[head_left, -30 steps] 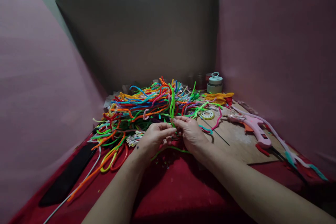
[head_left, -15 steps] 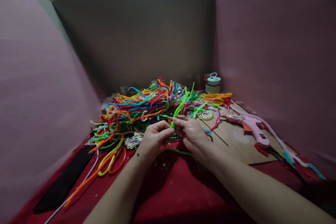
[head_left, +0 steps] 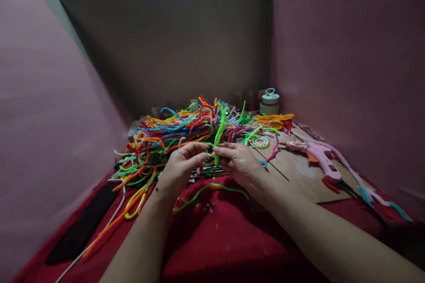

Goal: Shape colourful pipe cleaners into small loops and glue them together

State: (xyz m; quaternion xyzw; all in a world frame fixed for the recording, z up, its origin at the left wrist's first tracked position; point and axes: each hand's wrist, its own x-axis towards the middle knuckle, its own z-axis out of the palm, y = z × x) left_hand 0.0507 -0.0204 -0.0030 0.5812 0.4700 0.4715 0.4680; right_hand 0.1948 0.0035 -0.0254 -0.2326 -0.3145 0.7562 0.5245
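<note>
A small bunch of bright green pipe cleaners stands nearly upright, pinched low down between the thumb and fingers of my right hand. My left hand is just to its left, thumb and forefinger curled round a short green pipe cleaner end at the bunch; the exact grip is small and hard to see. Behind both hands spreads a large heap of many-coloured pipe cleaners. In front of them, a single green pipe cleaner lies curved on the red cloth.
On the right, a pink glue gun rests on a brown board, near a round white-and-yellow spool and a thin dark rod. A pale-green lidded jar stands behind. A black flat object and white cable lie left.
My left hand has moved left, slightly away from the bunch, and its fingers have parted a little. The green bunch has swung from leaning right to nearly upright in my right hand.
</note>
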